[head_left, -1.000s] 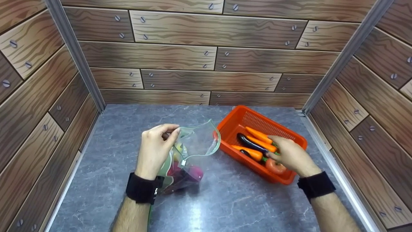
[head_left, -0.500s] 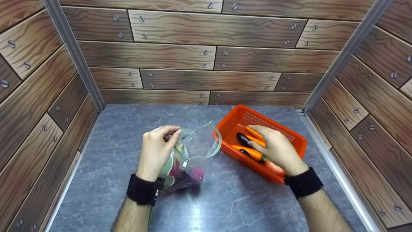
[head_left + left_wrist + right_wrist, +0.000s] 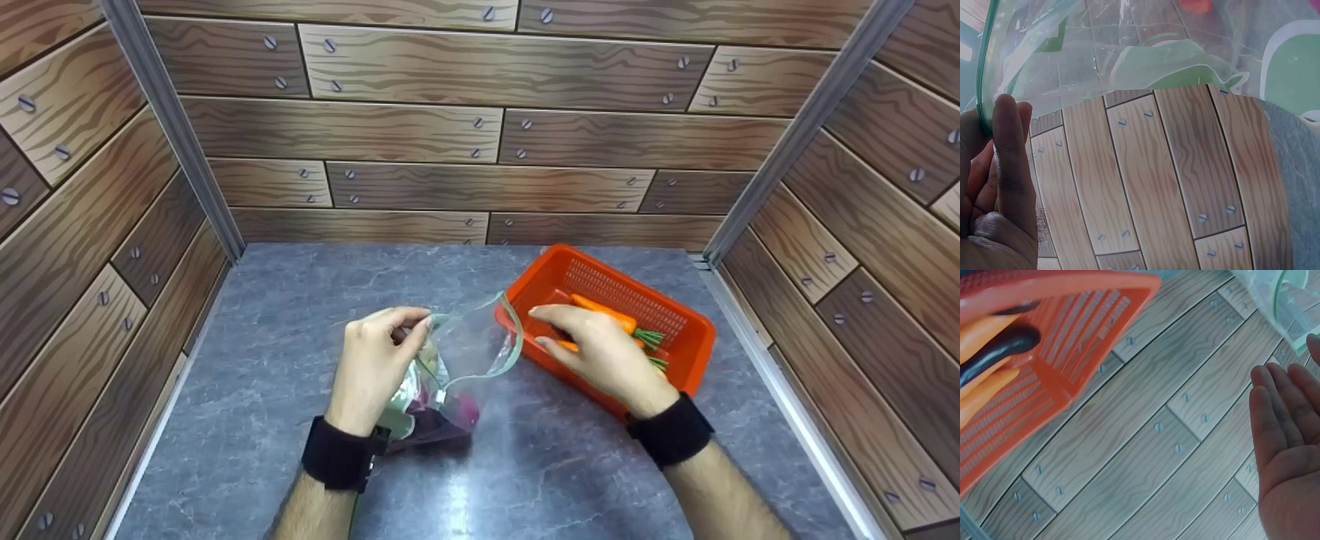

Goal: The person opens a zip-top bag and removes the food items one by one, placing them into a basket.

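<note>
My left hand (image 3: 411, 328) pinches the green-edged rim of a clear zip bag (image 3: 472, 349) and holds its mouth wide. In the left wrist view my fingers (image 3: 1008, 152) clamp that rim (image 3: 983, 84). Purple and pink items (image 3: 450, 411) lie in the bag's bottom. My right hand (image 3: 551, 330) hovers over the near-left corner of the orange basket (image 3: 679, 319), fingers straight and pointing at the bag's mouth. The right wrist view shows its palm (image 3: 1286, 439) empty. Carrots (image 3: 606, 310) lie in the basket, with a dark eggplant (image 3: 999, 346) beside them.
The grey stone-look tabletop (image 3: 300, 300) is boxed in by wood-pattern walls on the left (image 3: 90, 247), back (image 3: 480, 150) and right (image 3: 862, 247). The basket stands at the right, close to the right wall.
My right hand has moved left from inside the basket to its near-left corner, close to the bag's mouth, holding nothing. My left hand kept hold of the bag rim and sank slightly.
</note>
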A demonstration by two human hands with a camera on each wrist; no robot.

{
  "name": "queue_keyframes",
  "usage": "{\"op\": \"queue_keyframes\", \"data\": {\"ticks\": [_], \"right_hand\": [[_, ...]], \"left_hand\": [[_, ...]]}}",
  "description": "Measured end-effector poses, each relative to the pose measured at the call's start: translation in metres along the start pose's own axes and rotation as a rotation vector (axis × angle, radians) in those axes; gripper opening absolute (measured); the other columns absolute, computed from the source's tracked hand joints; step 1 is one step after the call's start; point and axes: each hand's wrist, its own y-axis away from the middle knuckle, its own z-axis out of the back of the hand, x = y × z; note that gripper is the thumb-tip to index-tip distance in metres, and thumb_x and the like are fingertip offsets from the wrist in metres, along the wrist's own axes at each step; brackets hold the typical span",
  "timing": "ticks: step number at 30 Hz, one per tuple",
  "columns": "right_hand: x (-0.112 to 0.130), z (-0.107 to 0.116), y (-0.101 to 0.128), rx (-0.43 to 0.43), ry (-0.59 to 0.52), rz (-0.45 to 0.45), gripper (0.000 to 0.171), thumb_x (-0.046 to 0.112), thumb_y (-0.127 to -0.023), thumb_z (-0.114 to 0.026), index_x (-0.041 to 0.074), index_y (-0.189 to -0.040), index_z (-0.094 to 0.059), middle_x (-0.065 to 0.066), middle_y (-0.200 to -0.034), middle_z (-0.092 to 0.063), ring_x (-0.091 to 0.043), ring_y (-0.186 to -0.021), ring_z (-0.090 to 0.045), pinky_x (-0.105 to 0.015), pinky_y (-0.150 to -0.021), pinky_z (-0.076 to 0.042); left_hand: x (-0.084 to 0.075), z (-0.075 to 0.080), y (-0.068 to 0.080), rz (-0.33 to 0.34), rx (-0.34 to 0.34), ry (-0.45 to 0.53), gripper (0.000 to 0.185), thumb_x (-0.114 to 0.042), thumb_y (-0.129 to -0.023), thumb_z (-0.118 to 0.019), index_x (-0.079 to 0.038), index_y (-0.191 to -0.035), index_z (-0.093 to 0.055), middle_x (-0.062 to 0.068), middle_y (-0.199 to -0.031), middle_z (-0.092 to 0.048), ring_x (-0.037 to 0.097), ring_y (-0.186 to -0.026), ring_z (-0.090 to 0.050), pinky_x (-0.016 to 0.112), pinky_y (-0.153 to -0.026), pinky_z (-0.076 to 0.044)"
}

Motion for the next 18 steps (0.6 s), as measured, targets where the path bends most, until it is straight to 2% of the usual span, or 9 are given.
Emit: {"op": "queue_keyframes", "data": {"ticks": [5, 9, 18], "right_hand": [[0.009, -0.014, -0.007, -0.01, -0.031, 0.063, 0.033, 0.013, -0.107, -0.088, 0.007, -0.14, -0.083, -0.009, -0.133, -0.088, -0.028, -0.126, -0.085, -0.048, -0.11, -0.07], [0.015, -0.023, -0.012, -0.032, -0.012, 0.112, 0.031, 0.011, -0.108, -0.087, 0.007, -0.139, -0.084, -0.01, -0.133, -0.089, -0.029, -0.125, -0.085, -0.048, -0.109, -0.07], [0.027, -0.028, -0.018, -0.058, -0.021, 0.139, 0.03, 0.012, -0.108, -0.087, 0.008, -0.138, -0.085, -0.009, -0.135, -0.089, -0.028, -0.129, -0.085, -0.048, -0.113, -0.069]], "left_hand": [[0.001, -0.002, 0.003, 0.012, 0.009, 0.007, 0.009, -0.009, -0.106, -0.087, -0.006, -0.114, -0.092, 0.005, -0.097, -0.091, 0.014, -0.075, -0.078, 0.025, -0.072, -0.067], [0.003, -0.003, 0.004, 0.016, 0.009, 0.01, 0.009, -0.009, -0.106, -0.087, -0.006, -0.114, -0.092, 0.004, -0.099, -0.091, 0.013, -0.076, -0.078, 0.025, -0.072, -0.066], [0.004, -0.004, 0.008, 0.021, 0.004, 0.008, 0.008, -0.011, -0.106, -0.088, -0.009, -0.113, -0.092, 0.003, -0.1, -0.091, 0.012, -0.076, -0.077, 0.023, -0.072, -0.064]]}}
